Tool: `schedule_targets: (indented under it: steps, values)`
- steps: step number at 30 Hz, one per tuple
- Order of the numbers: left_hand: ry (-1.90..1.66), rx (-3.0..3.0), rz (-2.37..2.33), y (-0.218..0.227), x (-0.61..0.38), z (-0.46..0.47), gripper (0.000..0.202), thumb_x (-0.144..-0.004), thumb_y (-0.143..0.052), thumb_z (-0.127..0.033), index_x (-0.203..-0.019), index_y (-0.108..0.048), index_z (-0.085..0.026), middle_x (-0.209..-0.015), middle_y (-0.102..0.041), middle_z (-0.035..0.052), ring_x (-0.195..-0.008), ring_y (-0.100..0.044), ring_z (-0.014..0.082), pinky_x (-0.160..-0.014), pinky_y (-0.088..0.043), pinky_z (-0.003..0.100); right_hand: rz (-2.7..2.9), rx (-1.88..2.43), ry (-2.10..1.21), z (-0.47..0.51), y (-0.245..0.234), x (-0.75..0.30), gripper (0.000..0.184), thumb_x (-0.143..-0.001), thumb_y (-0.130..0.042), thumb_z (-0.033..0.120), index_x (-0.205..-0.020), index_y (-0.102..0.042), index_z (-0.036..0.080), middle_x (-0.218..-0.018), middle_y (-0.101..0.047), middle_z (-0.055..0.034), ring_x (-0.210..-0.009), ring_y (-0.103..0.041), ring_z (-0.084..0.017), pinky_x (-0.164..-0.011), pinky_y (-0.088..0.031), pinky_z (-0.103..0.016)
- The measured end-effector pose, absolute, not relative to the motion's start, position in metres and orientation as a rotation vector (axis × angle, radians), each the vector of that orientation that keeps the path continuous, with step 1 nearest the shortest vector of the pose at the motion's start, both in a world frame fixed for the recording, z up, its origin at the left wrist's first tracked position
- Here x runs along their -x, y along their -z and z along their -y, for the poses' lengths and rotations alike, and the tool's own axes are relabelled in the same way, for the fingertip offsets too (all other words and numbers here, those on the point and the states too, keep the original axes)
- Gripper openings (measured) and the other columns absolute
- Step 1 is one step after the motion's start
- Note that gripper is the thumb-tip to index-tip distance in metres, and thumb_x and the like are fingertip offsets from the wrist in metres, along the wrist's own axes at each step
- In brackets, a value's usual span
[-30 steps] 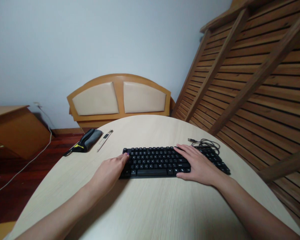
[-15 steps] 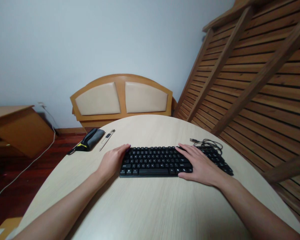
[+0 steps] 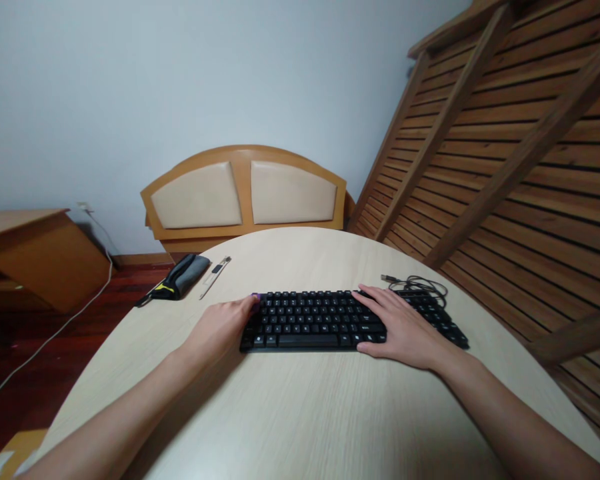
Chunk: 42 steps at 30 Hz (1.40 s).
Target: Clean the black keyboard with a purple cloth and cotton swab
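A black keyboard [image 3: 310,320] lies flat on the round pale table [image 3: 300,413]. At its back left corner my left hand [image 3: 225,321] is closed, with the fingers pressed round a small purple thing [image 3: 255,300] against the keys. Most of that thing is hidden by the fingers, so its kind does not show. My right hand [image 3: 400,327] spans the keyboard right of its middle, thumb at the front edge and fingertips at the back edge, gripping it. Behind the number keys sits the keyboard's coiled black cable [image 3: 423,288] with its USB plug [image 3: 390,279].
On the table's left are a folded grey and black pouch [image 3: 183,277] with yellow trim and a thin tool-like piece [image 3: 215,277]. Beyond the table stands a padded headboard [image 3: 245,193]. A slatted wooden frame [image 3: 480,167] leans at right; a wooden desk [image 3: 40,253] is at left.
My left hand has rolled over and shifted slightly, its fingers now further over the keyboard's back left corner with more purple showing. My right hand stays in place.
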<state>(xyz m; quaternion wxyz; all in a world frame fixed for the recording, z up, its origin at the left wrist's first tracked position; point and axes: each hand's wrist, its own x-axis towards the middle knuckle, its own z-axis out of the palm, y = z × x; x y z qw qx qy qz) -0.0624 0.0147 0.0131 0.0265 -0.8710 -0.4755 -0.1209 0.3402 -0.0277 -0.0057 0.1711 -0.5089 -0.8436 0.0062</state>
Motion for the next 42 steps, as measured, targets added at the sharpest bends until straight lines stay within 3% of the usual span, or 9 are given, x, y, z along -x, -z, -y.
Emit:
schedule_targets:
  steps: [2,8,12,17,22,29,35,42]
  values:
    - [0.345,2.685,1.469,-0.016,0.061,-0.013,0.033,-0.1,-0.038,-0.024,-0.116,-0.065,-0.015,-0.084,-0.075,0.0139,-0.071,-0.072,0.0283,-0.064,-0.056,0.038,2.395,1.446,-0.011,0.028,0.006,-0.34,0.094,-0.077,-0.069,0.067,-0.156,-0.037,0.03,-0.16,-0.039,-0.0099,-0.144,-0.038,-0.037,-0.119,-0.029,-0.06]
    - [0.166,2.717,1.331,-0.029,0.055,-0.005,0.031,-0.098,-0.038,-0.018,-0.11,-0.067,-0.018,-0.089,-0.075,0.0113,-0.074,-0.072,0.0253,-0.064,-0.054,0.034,2.399,1.454,0.006,0.027,0.006,-0.34,0.092,-0.077,-0.069,0.068,-0.155,-0.04,0.028,-0.159,-0.04,-0.0112,-0.143,-0.039,-0.035,-0.119,-0.03,-0.058]
    - [0.068,2.687,1.311,-0.038,0.053,-0.002,0.025,-0.095,-0.045,-0.023,-0.102,-0.068,-0.019,-0.082,-0.075,0.0089,-0.068,-0.071,0.0239,-0.061,-0.052,0.033,2.387,1.431,-0.004,0.027,0.006,-0.34,0.093,-0.076,-0.07,0.067,-0.155,-0.039,0.029,-0.159,-0.041,-0.0105,-0.143,-0.04,-0.037,-0.118,-0.031,-0.06]
    - [0.455,2.54,1.443,-0.027,0.057,-0.009,0.025,-0.096,-0.046,-0.032,-0.106,-0.066,-0.02,-0.088,-0.077,0.0058,-0.073,-0.072,0.021,-0.064,-0.053,0.03,2.391,1.416,-0.004,0.027,0.007,-0.341,0.094,-0.077,-0.07,0.066,-0.157,-0.035,0.031,-0.16,-0.04,-0.0098,-0.143,-0.039,-0.038,-0.118,-0.03,-0.062]
    - [0.814,2.528,1.411,-0.005,0.063,-0.025,0.029,-0.101,-0.043,-0.029,-0.121,-0.063,-0.021,-0.117,-0.075,0.0076,-0.102,-0.073,0.0219,-0.087,-0.057,0.036,2.417,1.423,0.017,0.027,0.007,-0.342,0.093,-0.078,-0.069,0.068,-0.156,-0.037,0.028,-0.16,-0.04,-0.0106,-0.143,-0.039,-0.036,-0.119,-0.029,-0.059]
    - [0.767,2.841,1.504,-0.004,0.063,-0.032,0.032,-0.099,-0.045,-0.027,-0.127,-0.061,-0.023,-0.125,-0.072,0.0056,-0.113,-0.07,0.0235,-0.097,-0.056,0.041,2.415,1.425,0.016,0.028,0.006,-0.341,0.093,-0.078,-0.068,0.068,-0.156,-0.037,0.028,-0.159,-0.04,-0.0114,-0.143,-0.039,-0.037,-0.118,-0.031,-0.06]
    - [0.727,2.928,1.51,-0.02,0.063,-0.027,0.031,-0.1,-0.047,-0.03,-0.124,-0.064,-0.023,-0.123,-0.073,0.0065,-0.111,-0.07,0.0239,-0.1,-0.055,0.043,2.41,1.438,0.018,0.027,0.006,-0.341,0.091,-0.078,-0.07,0.066,-0.155,-0.039,0.028,-0.159,-0.04,-0.0119,-0.143,-0.039,-0.037,-0.118,-0.03,-0.061]
    - [1.003,2.964,1.503,-0.009,0.065,-0.033,0.028,-0.094,-0.049,-0.025,-0.114,-0.069,-0.02,-0.128,-0.07,0.0093,-0.118,-0.066,0.0257,-0.103,-0.052,0.046,2.424,1.446,0.022,0.027,0.005,-0.341,0.091,-0.077,-0.072,0.062,-0.154,-0.041,0.026,-0.159,-0.04,-0.0127,-0.143,-0.039,-0.037,-0.117,-0.032,-0.06]
